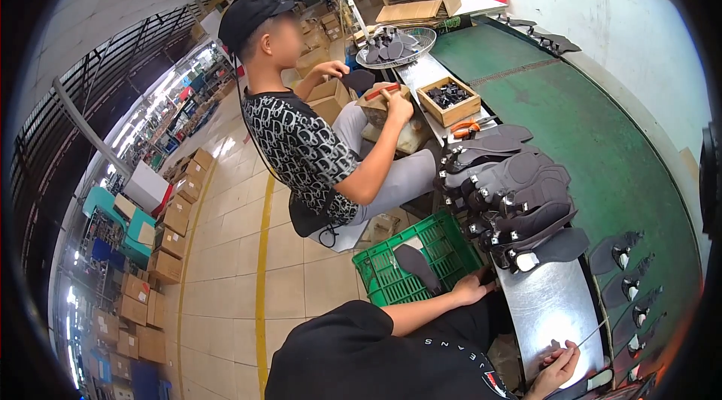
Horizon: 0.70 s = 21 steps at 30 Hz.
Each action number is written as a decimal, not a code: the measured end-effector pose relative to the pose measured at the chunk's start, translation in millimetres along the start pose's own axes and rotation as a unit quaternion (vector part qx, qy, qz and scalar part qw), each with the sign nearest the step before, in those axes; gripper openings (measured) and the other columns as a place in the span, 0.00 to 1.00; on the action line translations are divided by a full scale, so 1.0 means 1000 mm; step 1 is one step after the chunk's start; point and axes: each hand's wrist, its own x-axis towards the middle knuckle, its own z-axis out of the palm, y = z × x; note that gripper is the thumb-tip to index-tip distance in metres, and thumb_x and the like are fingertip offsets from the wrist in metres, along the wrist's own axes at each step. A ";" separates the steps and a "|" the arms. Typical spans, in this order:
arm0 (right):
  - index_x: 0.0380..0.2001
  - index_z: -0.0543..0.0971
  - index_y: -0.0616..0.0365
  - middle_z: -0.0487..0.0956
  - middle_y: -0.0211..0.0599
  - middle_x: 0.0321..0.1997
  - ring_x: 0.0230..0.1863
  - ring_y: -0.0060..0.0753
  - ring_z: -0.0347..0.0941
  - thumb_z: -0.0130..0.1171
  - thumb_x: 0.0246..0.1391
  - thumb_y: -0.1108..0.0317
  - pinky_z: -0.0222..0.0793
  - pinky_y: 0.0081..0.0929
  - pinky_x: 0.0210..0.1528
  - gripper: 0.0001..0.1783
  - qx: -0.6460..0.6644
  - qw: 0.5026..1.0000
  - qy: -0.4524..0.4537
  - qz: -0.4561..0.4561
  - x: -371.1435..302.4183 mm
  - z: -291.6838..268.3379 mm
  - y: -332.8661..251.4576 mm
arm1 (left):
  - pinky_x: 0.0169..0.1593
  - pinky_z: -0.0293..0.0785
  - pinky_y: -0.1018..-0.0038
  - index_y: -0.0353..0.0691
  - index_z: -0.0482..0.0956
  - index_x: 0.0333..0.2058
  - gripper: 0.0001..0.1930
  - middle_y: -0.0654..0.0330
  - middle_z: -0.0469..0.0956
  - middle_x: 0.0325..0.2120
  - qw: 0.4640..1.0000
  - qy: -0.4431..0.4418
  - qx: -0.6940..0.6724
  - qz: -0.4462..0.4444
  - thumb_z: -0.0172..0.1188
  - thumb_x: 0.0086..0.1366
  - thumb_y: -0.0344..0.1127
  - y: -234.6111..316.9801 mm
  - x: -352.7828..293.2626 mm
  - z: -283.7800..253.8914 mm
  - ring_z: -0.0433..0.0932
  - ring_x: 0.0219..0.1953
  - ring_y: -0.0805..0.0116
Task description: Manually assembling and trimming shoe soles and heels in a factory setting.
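My left hand (471,289) is at the near left edge of the metal worktop (545,302), its fingers curled; what they hold, if anything, is hidden. Beside its wrist a dark grey shoe sole (415,264) lies over the green plastic crate (376,268), narrow end toward my arm. Low over the metal surface, my right hand (558,365) pinches a thin stick-like tool (593,332) that points up and right. Beyond the worktop is a heap of dark soles (519,174) with shiny metal pieces at their ends.
Several soles (628,287) line the green conveyor belt (639,197) at right. A co-worker (301,129) sits at far left, holding a dark sole (359,80) and a red-handled tool (382,91). Nearby stand a wooden box of small black parts (451,113), orange-handled pliers (465,127) and a wire basket (421,46).
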 end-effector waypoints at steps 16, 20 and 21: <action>0.37 0.72 0.58 0.62 0.20 0.17 0.15 0.10 0.54 0.42 0.65 0.65 0.49 0.10 0.17 0.11 0.025 0.999 0.022 -0.040 0.005 0.004 0.017 | 0.53 0.67 0.63 0.42 0.62 0.58 0.34 0.47 0.73 0.49 0.999 0.005 -0.046 0.011 0.51 0.60 0.58 0.009 0.004 -0.006 0.72 0.52 0.50; 0.41 0.73 0.64 0.76 0.35 0.26 0.18 0.18 0.65 0.45 0.63 0.64 0.59 0.13 0.18 0.14 0.020 0.999 -0.004 0.037 -0.006 0.003 -0.005 | 0.55 0.66 0.62 0.43 0.59 0.60 0.36 0.47 0.70 0.52 0.999 0.053 -0.009 0.007 0.52 0.59 0.60 -0.018 -0.001 0.009 0.70 0.54 0.50; 0.42 0.73 0.63 0.76 0.35 0.26 0.19 0.19 0.65 0.46 0.63 0.64 0.59 0.13 0.18 0.13 0.022 0.999 -0.011 0.037 -0.006 0.002 -0.004 | 0.56 0.65 0.62 0.44 0.58 0.61 0.38 0.47 0.68 0.54 0.999 0.050 0.000 -0.002 0.51 0.59 0.61 -0.017 -0.002 0.008 0.68 0.55 0.50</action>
